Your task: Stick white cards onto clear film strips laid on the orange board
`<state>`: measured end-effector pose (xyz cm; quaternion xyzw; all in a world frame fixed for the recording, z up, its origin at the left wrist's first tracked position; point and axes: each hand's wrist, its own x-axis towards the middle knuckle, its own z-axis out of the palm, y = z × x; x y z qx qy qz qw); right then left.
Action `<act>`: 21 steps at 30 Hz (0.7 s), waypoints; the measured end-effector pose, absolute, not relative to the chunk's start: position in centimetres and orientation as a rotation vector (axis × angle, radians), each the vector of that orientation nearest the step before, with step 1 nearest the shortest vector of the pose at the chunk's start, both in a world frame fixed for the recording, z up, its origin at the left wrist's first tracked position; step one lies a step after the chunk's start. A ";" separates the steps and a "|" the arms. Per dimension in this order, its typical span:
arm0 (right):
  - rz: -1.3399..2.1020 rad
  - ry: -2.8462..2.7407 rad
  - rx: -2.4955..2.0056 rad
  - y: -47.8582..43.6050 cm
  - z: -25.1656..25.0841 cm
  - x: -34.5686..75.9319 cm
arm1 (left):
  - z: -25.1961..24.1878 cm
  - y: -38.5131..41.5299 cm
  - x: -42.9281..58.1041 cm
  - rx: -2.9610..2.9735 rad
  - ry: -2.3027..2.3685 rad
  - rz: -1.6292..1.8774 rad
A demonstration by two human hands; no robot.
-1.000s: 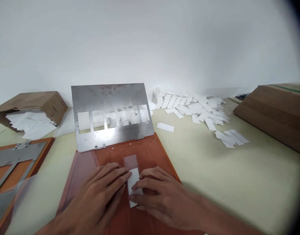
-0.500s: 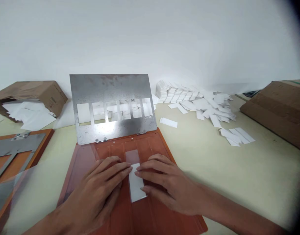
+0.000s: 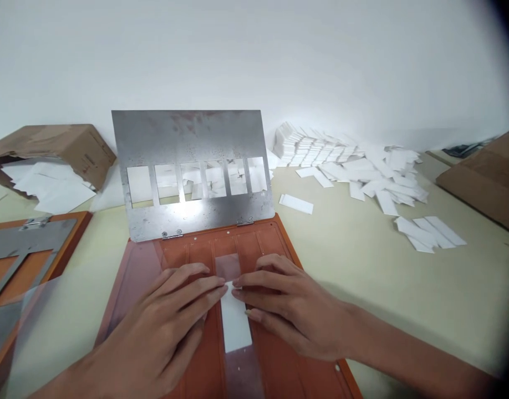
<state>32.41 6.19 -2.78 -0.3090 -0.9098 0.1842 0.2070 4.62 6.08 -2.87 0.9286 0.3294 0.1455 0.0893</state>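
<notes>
A white card strip [image 3: 237,327] lies lengthwise on an orange board [image 3: 275,244] with shallow grooves. Under and beyond both its ends shows a see-through, purplish film strip [image 3: 244,372]. My left hand [image 3: 167,321] comes from the left, fingers stretched out, fingertips touching the card's upper left edge. From the right, my right hand [image 3: 291,310] rests its fingertips on the card's upper right part, its thumb near the right edge. Both hands have their fingers stretched, not wrapped round anything. Hinged to the board's far edge, a metal plate [image 3: 188,133] with several rectangular windows stands raised.
A second orange board with a metal frame [image 3: 67,235] lies at left, clear film overlapping it. Behind it, a torn cardboard box [image 3: 55,136] holds white paper. Stacked white cards [image 3: 308,149] and loose ones [image 3: 387,183] lie at right, with another cardboard box [image 3: 487,177] beyond.
The view has shifted, so the plate looks larger and the loose cards sit farther right. The film strip's near part now shows below the card. Both hands stay at the card's upper end.
</notes>
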 end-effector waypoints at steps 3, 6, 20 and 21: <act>0.494 -2.561 -0.864 6.1 -2.9 32.4 | -2.7 6.0 4.7 2.742 0.999 0.437; 0.477 -2.579 -0.878 6.0 -3.0 32.4 | -2.5 6.0 4.8 2.724 0.997 0.446; 0.471 -2.580 -0.856 6.2 -3.0 32.4 | -2.0 6.4 4.8 2.807 0.918 0.363; 0.483 -2.584 -0.864 6.2 -2.9 32.4 | -1.9 6.2 4.8 2.801 0.925 0.370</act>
